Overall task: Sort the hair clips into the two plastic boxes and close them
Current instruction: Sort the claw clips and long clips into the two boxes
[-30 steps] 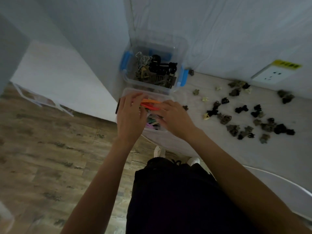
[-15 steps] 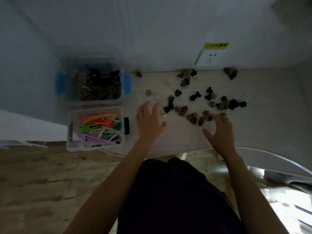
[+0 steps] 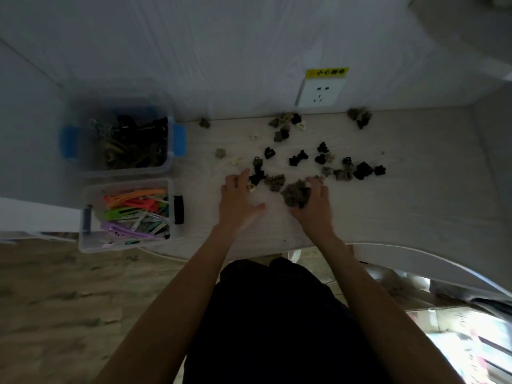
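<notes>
Sorting partly done: both lidless boxes, near box point(image 3: 83, 242) of coloured clips and far box point(image 3: 170, 169) of dark ones, stand left, while small claw clips point(image 3: 297, 157) litter the bench point(image 3: 415, 206); left hand point(image 3: 238, 202) spread open, right hand point(image 3: 315, 203) cupped around a brown cluster point(image 3: 295, 194).

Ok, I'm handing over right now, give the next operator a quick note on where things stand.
Left hand: open, flat on the table beside the scattered small clips.
Right hand: curled around a bunch of brown clips, raking them in; whether it grips them is unclear.
Boxes: both open at the table's left end. The blue-handled box holds dark clips, the black-handled box holds long coloured clips.
Left: many small clips to box, then both boxes to close.
</notes>
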Demonstrator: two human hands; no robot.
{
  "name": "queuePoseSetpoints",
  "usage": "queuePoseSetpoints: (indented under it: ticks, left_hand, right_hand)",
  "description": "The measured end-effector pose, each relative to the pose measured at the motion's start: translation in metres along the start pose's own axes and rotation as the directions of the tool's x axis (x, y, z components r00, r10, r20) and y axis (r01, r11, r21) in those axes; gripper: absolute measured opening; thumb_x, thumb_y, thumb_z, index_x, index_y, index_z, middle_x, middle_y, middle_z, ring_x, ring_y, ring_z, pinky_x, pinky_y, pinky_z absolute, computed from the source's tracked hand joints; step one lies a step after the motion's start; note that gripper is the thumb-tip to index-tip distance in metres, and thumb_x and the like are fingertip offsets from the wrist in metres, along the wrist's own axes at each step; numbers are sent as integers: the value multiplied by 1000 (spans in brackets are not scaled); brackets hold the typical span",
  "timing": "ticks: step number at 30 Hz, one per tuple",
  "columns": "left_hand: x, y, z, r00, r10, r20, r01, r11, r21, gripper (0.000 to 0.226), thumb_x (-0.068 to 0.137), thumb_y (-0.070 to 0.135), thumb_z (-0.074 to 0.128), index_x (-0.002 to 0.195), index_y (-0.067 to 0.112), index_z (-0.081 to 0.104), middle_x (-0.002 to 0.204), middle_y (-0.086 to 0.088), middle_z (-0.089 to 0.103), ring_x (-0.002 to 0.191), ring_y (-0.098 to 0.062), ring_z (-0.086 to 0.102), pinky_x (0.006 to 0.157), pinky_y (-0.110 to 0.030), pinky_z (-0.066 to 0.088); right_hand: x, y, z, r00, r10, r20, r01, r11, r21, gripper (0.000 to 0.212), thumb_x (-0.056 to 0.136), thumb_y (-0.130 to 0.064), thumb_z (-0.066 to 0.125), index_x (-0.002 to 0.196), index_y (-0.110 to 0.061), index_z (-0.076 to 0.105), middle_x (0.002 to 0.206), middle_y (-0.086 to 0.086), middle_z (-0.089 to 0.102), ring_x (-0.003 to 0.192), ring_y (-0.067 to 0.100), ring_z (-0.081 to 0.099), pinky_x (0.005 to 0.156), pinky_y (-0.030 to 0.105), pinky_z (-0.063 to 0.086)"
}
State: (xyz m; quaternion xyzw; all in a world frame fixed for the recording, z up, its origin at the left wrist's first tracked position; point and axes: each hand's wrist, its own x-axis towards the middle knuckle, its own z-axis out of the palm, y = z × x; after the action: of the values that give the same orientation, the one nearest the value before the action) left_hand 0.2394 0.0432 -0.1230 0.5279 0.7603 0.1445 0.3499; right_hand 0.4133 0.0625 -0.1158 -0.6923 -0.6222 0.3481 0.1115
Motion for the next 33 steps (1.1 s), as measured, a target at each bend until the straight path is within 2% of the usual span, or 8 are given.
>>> queuePoseSetpoints:
  ticks: [4, 8, 13, 16, 19, 26, 30, 33]
  left_hand:
    - [0, 7, 9, 999, 50, 17, -50, 999, -17, 79, 76, 35, 70, 141, 24, 27, 136, -7, 35, 119, -26, 42, 97, -40, 42]
    - [2, 5, 9, 996, 84, -20, -85, 993, -78, 58, 82, 32, 65, 134, 26, 38, 121, -6, 48, 105, -24, 53, 89, -39, 47]
    - [5, 3, 3, 992, 126, 13, -124, 989, -81, 43, 86, 24, 61, 126, 23, 46, 117, -6, 52, 102, -20, 55, 80, -21, 35]
    - [4, 3, 3, 983, 174, 67, -168, 982, -80, 42, 85, 24, 63, 124, 22, 48, 119, -7, 49, 101, -21, 55, 79, -20, 34]
    - [5, 2, 7, 982, 171, 85, -161, 980, -120, 41, 87, 23, 61, 126, 22, 48, 121, -5, 51, 105, -18, 53, 77, -16, 31]
    - [2, 2, 2, 984, 159, 78, -124, 933, -337, 28, 95, 21, 50, 122, 15, 54, 115, -8, 62, 102, -23, 60, 92, -40, 48]
    - [-6, 8, -17, 991, 137, -8, -124, 867, -483, 20, 94, 21, 53, 112, 17, 58, 104, -4, 64, 81, -10, 63, 78, -21, 54]
    - [-13, 9, -48, 983, 121, -139, -178, 818, -547, 20, 92, 13, 55, 109, 23, 57, 97, 9, 60, 82, 0, 60, 75, -14, 52]
  right_hand:
    - [-3, -20, 12, 994, -106, 16, 105, 992, 70, 59, 80, -16, 69, 127, -10, 34, 127, 16, 46, 109, 33, 52, 82, 41, 45]
    - [3, -32, 17, 984, -145, 101, 149, 988, -34, 63, 83, -21, 66, 135, -11, 32, 131, 16, 42, 112, 32, 50, 85, 40, 44]
    - [1, -38, 18, 974, -175, 142, 188, 978, -85, 47, 82, -14, 64, 124, -10, 44, 130, 16, 36, 104, 33, 52, 78, 37, 43]
    - [3, -41, 18, 973, -190, 134, 196, 980, -36, 40, 82, -16, 66, 115, -6, 46, 122, 15, 45, 96, 32, 55, 72, 34, 41]
    - [6, -41, 19, 975, -176, 137, 177, 984, 6, 42, 82, -16, 67, 117, -7, 46, 117, 14, 55, 100, 30, 57, 76, 33, 41]
    - [1, -39, 9, 975, -177, 137, 171, 984, 59, 43, 85, -15, 63, 126, -10, 52, 121, 12, 62, 108, 27, 58, 87, 29, 43]
    - [-4, -56, -3, 965, -254, 72, 246, 964, 105, 40, 84, -16, 66, 123, -12, 58, 118, 9, 66, 106, 22, 61, 86, 17, 40]
    - [-5, -88, -9, 944, -328, 38, 320, 936, 148, 41, 83, -21, 68, 123, -15, 59, 115, 5, 67, 101, 11, 60, 81, 6, 38]
